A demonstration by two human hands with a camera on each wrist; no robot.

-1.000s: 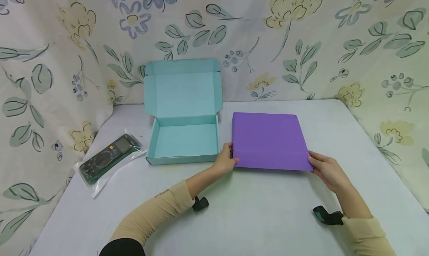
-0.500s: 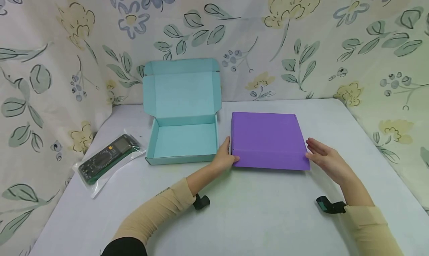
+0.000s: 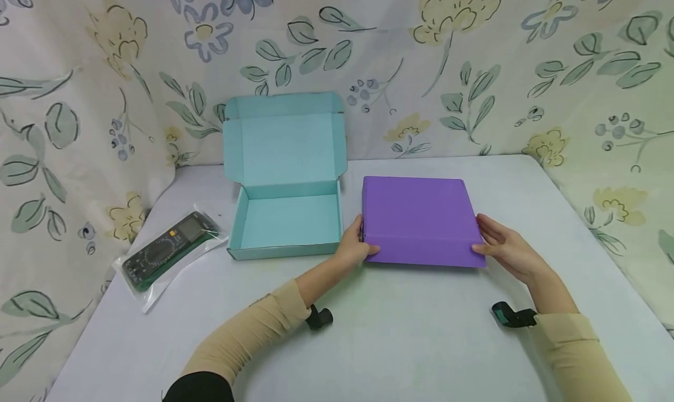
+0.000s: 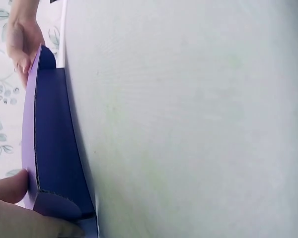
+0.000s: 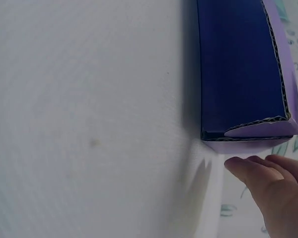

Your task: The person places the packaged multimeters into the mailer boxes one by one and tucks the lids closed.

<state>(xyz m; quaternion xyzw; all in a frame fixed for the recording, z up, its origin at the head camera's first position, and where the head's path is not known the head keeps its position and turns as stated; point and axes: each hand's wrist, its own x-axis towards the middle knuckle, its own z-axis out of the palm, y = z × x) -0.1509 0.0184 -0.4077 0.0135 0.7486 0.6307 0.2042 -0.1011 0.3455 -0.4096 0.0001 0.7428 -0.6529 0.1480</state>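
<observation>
Near the desk's (image 3: 411, 343) far edge sits our purple box (image 3: 416, 209); our left hand (image 3: 350, 250) pinches its near-left corner, right hand (image 3: 508, 250) loosely spread beside it; we'd steady both sides evenly.

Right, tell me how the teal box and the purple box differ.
The teal box stands wide open, while the purple box is closed over on top. The left grip holds the purple box; the teal box is unheld. Both are boxes resting on the white table.
</observation>
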